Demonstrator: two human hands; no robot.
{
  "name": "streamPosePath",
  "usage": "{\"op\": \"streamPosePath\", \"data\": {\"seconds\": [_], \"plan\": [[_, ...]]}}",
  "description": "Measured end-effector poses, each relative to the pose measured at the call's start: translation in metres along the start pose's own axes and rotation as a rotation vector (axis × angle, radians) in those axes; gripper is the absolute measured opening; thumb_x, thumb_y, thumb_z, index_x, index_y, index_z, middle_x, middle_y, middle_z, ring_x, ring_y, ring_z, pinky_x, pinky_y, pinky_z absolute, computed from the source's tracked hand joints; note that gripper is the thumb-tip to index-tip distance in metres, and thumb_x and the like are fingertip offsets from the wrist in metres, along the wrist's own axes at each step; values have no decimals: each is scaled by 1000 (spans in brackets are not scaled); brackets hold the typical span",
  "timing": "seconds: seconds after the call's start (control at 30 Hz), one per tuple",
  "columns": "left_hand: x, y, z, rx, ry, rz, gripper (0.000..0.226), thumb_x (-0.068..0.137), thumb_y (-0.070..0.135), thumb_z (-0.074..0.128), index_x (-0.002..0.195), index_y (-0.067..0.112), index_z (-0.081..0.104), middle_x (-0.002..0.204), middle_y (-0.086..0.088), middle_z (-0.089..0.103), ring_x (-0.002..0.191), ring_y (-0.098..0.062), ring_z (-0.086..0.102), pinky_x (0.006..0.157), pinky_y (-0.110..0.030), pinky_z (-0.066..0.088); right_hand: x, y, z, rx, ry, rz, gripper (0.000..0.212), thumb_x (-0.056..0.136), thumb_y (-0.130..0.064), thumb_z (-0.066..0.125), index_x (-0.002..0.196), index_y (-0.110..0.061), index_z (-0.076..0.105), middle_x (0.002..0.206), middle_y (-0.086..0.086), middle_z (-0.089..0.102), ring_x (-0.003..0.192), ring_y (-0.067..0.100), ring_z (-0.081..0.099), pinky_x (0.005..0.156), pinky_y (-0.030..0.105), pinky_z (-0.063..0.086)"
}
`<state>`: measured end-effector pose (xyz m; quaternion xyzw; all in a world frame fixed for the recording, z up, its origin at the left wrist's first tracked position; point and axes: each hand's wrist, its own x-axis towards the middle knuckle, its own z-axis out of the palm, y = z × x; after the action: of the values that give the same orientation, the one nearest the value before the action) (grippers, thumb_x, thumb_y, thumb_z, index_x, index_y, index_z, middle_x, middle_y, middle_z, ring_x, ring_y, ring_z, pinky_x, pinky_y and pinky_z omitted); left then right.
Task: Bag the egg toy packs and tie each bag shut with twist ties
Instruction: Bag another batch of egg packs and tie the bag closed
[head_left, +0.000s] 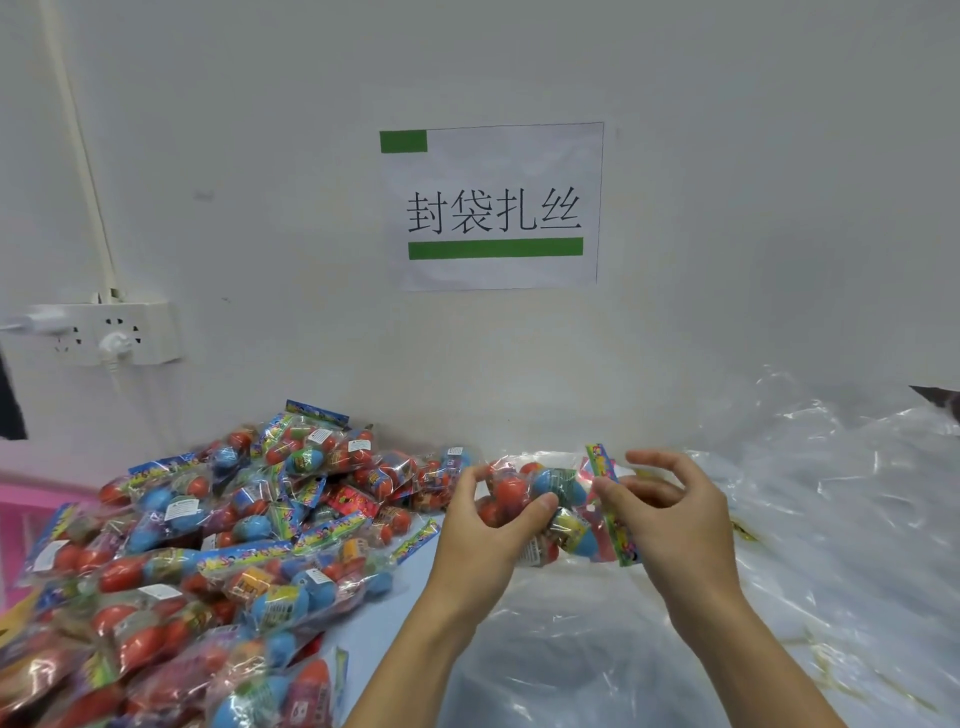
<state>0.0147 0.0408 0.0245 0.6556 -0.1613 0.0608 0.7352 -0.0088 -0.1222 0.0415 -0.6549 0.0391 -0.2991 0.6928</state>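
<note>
Red-blue egg toy packs (550, 506): left hand (485, 525) grips them; right hand (670, 512) seemingly pinches their header.

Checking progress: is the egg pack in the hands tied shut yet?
Cannot tell: the left hand grips the egg pack and no tie shows.

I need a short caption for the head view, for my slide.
Both hands hold egg toy packs between the heap and clear bags.

Egg packs (208, 545) left of bags (805, 519)
</note>
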Motion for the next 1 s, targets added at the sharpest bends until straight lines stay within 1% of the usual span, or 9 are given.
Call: {"op": "streamPosePath", "data": {"seconds": [0.1,0.2,0.3,0.37,0.5,0.6,0.7,0.87,1.0], "plan": [[2,0,-1,-78,20,-34,47,80,28,80,120,26,55,92,8,77,86,-9,74,67,-16,55,-1,1,0,-82,-156,107,35,85,-44,75,116,-30,63,105,-1,70,92,15,71,64,26,55],[2,-1,2,-85,-9,-72,41,82,30,78,118,32,58,96,1,76,90,-15,74,67,-23,57,-6,0,3,-59,-328,183,26,89,-45,69,107,-26,71,90,-4,77,82,11,74,65,29,60],[1,-3,5,-26,2,-105,28,85,33,75,110,27,65,102,-1,75,90,-11,73,68,-19,54,-9,1,6,-102,-310,104,13,93,-34,68,96,-23,72,80,-6,77,76,10,74,56,24,58],[2,-2,5,-5,1,-135,38,82,39,75,113,19,66,103,-2,75,90,-9,73,66,-14,52,-10,3,8,-135,-274,57,6,93,-30,69,93,-25,71,77,-10,76,73,9,74,53,23,57],[-1,5,9,-36,56,-163,59,63,60,74,107,22,65,93,4,74,76,-5,73,55,-17,52,-13,3,11,-185,-255,11,2,93,-29,70,91,-28,69,77,-15,75,73,6,73,52,25,58],[1,3,9,-24,143,-156,52,66,64,73,100,25,67,89,4,75,80,-11,74,65,-30,60,-15,0,11,-169,-289,17,3,93,-30,70,94,-28,70,81,-15,76,75,5,73,56,26,59],[3,2,7,-20,162,-105,57,67,66,72,92,15,67,83,-3,72,82,-22,72,78,-47,59,-15,-5,11,-91,-341,109,15,92,-39,69,101,-26,71,88,-10,78,82,10,75,71,33,61],[0,4,9,34,77,19,44,70,63,71,92,25,69,87,4,74,83,-12,72,74,-28,58,-12,-12,2,75,-572,314,45,81,-62,65,113,-31,71,108,-3,77,98,22,75,86,42,61],[-4,3,14,20,70,31,49,71,59,70,101,20,67,90,4,74,85,-9,72,67,-18,55,-13,-9,3,37,-575,253,59,67,-51,79,116,-20,71,103,3,78,94,23,76,75,34,62]]}}
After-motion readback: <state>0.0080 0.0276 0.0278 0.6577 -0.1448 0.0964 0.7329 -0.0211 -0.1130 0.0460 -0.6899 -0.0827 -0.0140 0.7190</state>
